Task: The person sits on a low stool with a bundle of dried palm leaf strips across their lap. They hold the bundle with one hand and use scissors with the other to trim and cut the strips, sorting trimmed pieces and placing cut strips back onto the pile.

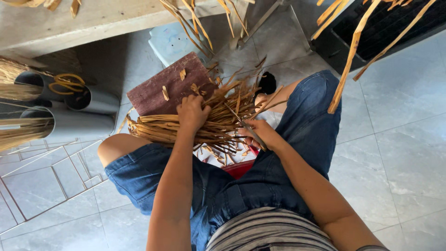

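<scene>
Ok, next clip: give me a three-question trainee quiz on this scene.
1. True or false: the left hand presses on the bundle of dried strips.
2. The right hand holds: A) scissors, B) a brush, C) a cup.
3. What flat thing lies on the floor beyond the bundle?

Key
1. True.
2. A.
3. A reddish-brown board with a few strip offcuts on it.

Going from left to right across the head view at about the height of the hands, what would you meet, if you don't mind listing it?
Grey pipes → bundle of dried strips → left hand gripping the bundle → scissors → right hand → denim-covered knee → hanging strip.
</scene>
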Action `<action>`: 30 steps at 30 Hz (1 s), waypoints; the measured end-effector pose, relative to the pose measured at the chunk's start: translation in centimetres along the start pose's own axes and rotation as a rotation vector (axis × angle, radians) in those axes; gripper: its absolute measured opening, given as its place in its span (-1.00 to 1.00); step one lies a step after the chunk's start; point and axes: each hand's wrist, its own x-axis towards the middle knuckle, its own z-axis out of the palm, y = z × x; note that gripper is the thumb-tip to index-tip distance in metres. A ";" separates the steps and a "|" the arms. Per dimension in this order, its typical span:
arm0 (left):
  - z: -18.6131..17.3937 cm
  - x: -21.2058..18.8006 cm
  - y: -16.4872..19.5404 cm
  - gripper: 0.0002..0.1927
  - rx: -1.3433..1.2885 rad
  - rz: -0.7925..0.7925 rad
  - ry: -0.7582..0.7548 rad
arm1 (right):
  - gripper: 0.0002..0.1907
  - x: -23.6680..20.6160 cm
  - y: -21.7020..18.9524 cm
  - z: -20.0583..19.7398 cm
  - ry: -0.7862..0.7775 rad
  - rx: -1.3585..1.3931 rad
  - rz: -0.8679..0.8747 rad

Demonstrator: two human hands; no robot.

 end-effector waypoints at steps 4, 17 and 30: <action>-1.1 0.4 -1.1 -0.69 -0.649 -0.235 -0.171 | -0.60 -0.2 -0.2 -0.1 -0.022 0.017 0.040; -2.1 0.5 -1.0 -0.66 -1.239 -0.111 -0.275 | -0.56 -0.4 0.5 -0.5 0.075 0.129 -0.016; -3.1 0.3 -0.9 -0.69 -1.540 -0.102 -0.151 | -0.44 -1.6 2.0 0.0 0.149 -0.042 -0.520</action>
